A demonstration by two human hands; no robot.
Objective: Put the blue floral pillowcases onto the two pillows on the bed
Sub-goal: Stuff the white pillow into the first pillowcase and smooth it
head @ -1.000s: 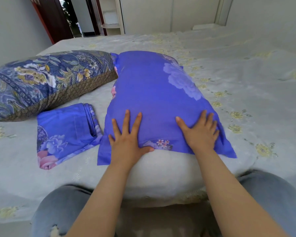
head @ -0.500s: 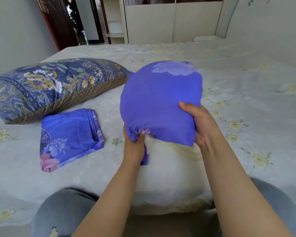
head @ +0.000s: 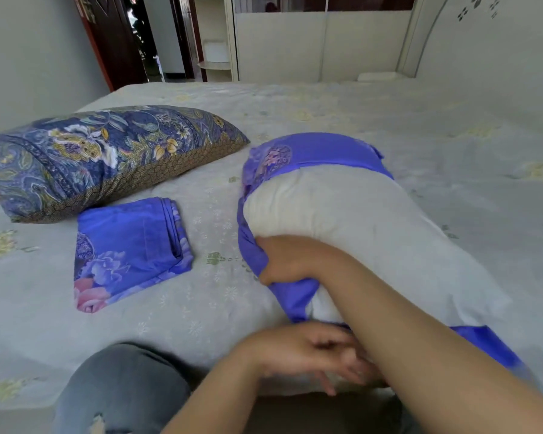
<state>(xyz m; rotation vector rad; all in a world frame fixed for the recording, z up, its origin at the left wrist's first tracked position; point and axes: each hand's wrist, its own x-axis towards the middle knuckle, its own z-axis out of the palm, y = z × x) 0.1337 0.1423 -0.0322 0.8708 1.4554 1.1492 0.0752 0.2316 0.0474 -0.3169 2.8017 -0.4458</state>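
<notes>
The plump white pillow is lying on the pale floral bedsheet, and the bright blue floral pillowcase is bunched round only its far end and left side, so this casing is judged partly done. The case's edge is being gripped by the right hand; the left hand is blurred, its fingers loosely spread, nothing visibly held. A second folded blue floral pillowcase is lying untouched beside the dark paisley-patterned pillow.

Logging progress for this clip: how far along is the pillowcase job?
Nothing is finished. In hand: the right hand grips the blue pillowcase bunched around the white pillow. Left: the folded pillowcase and the patterned pillow.
</notes>
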